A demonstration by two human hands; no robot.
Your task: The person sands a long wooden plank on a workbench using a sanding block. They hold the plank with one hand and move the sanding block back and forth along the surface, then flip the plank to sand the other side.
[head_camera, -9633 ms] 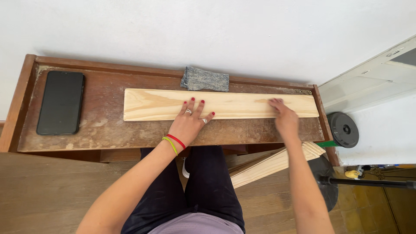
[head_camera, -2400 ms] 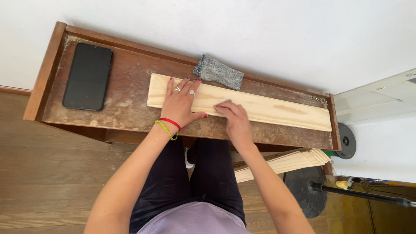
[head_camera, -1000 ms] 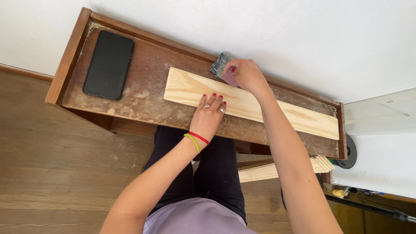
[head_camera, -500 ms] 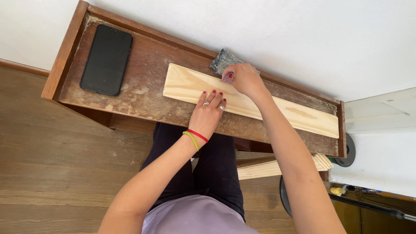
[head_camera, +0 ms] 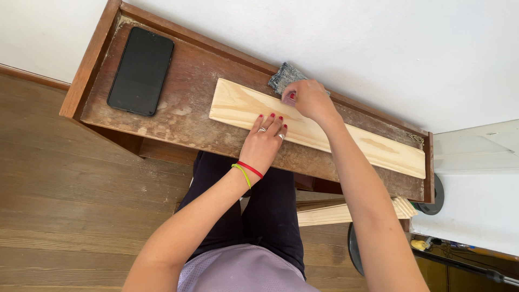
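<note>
A long pale pine board (head_camera: 373, 148) lies lengthwise on a worn brown wooden table (head_camera: 189, 70). My left hand (head_camera: 266, 141) presses flat on the board near its left third, fingers spread, with rings and red and yellow wristbands. My right hand (head_camera: 308, 99) is closed on a small reddish-brown sanding piece (head_camera: 290, 99) at the board's far edge. A grey abrasive pad (head_camera: 283, 77) lies right behind that hand against the table's back rim, partly hidden by my fingers.
A black phone (head_camera: 141, 71) lies face up at the table's left end. A stack of pale wood slats (head_camera: 351, 211) sits below the table by my legs. A dark round disc (head_camera: 436, 194) and a stand base (head_camera: 354, 251) are on the floor at right.
My right hand left the board's middle, reached back to the grey pad, and now holds a small reddish piece at the board's far edge. My left hand slid a little right along the board.
</note>
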